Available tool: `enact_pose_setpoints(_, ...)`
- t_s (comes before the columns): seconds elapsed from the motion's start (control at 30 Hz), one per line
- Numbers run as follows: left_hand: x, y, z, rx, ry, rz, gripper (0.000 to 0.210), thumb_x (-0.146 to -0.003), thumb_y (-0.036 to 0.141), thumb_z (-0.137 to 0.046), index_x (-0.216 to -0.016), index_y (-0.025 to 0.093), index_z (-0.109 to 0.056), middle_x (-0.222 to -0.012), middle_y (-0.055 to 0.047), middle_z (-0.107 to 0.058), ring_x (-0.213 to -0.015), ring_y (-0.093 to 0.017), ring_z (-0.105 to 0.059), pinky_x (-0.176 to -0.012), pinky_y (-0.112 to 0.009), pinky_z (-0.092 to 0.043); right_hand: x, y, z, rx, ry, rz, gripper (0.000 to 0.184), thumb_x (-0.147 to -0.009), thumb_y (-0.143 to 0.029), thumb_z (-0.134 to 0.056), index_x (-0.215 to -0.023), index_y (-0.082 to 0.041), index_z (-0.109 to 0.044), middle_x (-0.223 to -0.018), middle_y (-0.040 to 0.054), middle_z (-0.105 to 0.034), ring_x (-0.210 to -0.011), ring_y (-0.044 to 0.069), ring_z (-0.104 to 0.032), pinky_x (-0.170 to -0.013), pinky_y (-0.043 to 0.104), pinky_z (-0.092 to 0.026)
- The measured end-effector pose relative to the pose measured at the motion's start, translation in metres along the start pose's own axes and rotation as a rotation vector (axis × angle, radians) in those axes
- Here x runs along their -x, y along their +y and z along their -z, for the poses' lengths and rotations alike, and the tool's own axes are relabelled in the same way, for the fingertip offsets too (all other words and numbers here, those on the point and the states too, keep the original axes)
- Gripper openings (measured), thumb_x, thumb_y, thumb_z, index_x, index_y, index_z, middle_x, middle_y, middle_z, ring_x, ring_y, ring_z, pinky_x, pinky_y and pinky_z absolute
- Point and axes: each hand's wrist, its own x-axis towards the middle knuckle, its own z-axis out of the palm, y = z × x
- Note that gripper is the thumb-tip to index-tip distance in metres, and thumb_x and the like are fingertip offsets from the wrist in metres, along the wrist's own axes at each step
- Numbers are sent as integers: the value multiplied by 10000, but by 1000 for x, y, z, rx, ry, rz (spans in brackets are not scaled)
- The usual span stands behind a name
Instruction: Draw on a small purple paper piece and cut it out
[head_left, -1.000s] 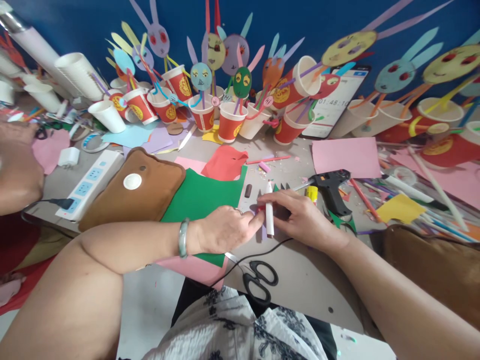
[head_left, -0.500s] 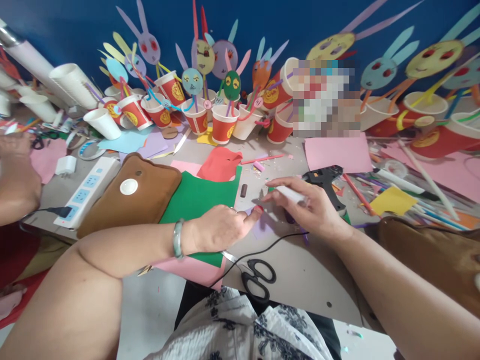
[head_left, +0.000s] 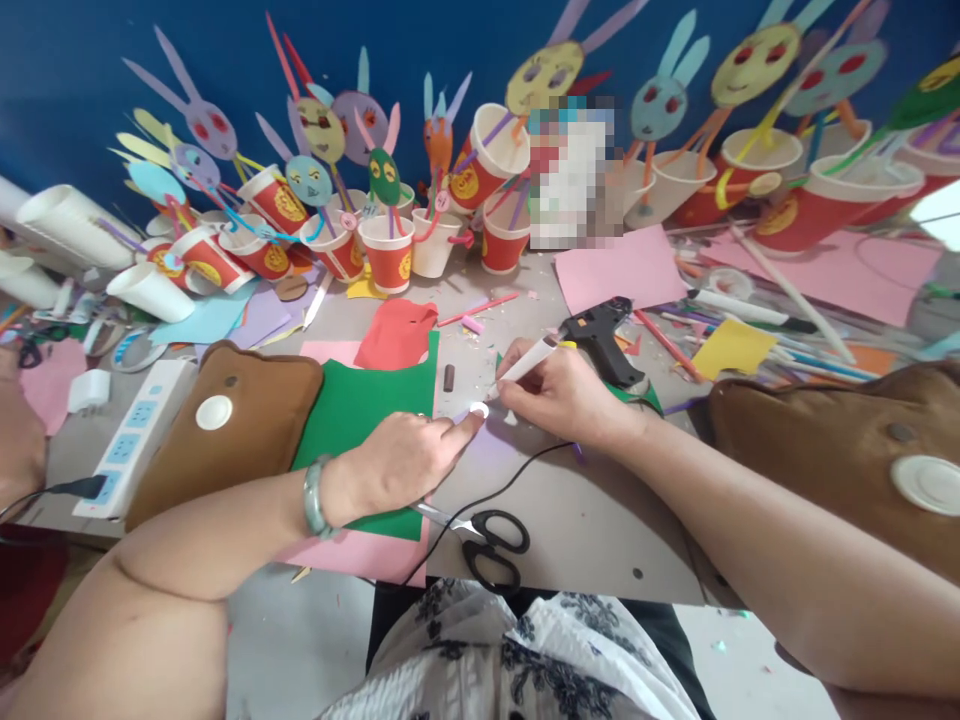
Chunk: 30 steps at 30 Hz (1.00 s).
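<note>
My left hand (head_left: pixel 405 462), with a jade-coloured bangle at the wrist, has its fingers curled and its index fingertip pressing a small white disc (head_left: pixel 480 410) down. A piece of purple paper (head_left: pixel 491 440) lies under that spot. My right hand (head_left: pixel 559 395) is closed round a white marker pen (head_left: pixel 529 358), its tip pointing down close beside the disc. Whether the tip touches the disc I cannot tell. Below my left hand lie black-handled scissors (head_left: pixel 495 550). Green paper (head_left: pixel 360 400) extends under my left hand, with pink paper beneath it.
A black glue gun (head_left: pixel 604 340) lies beyond my right hand, and a cable crosses the table. Brown cushions (head_left: pixel 247 400) flank the work spot. Red paper cups (head_left: pixel 390 255) with paper-faced figures line the back. A power strip (head_left: pixel 135 440) and another person's hand (head_left: pixel 19 430) are at left.
The view has swung to the right. My right hand's spread fingers have closed round the marker pen and brought its tip down near my left index finger. The white disc now shows under that fingertip.
</note>
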Motion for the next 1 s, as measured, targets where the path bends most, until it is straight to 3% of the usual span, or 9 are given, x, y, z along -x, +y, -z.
enact_pose_setpoints(0.23,-3,1,5,-28,16,-10,518,-915,99,-397,-1427,69,-474,-676,-20,-626,-593,-150,-612,-510,-246,-450,0,3,-3,-23,-59,-7,95,-720,-174,-547,-645,-195,-492,-476,-61,-481,-440,75,-407,-453,227,-282)
enact_pose_setpoints(0.53,-1,-1,0,-43,-10,-14,568,-918,109,-411,-1485,90,-410,-703,-18,-628,-616,-156,-612,-512,-253,-442,0,2,-1,-57,-81,-9,47,-709,-194,-552,-671,-197,-523,-487,-63,-490,-445,78,-406,-457,218,-300)
enact_pose_setpoints(1.0,-2,-2,2,35,26,57,456,-986,167,-411,-1431,172,-512,-694,-10,-661,-630,-128,-621,-525,-232,-416,0,2,0,-49,-101,-29,98,-698,-237,-579,-640,-198,-510,-500,-53,-507,-463,83,-412,-477,230,-304)
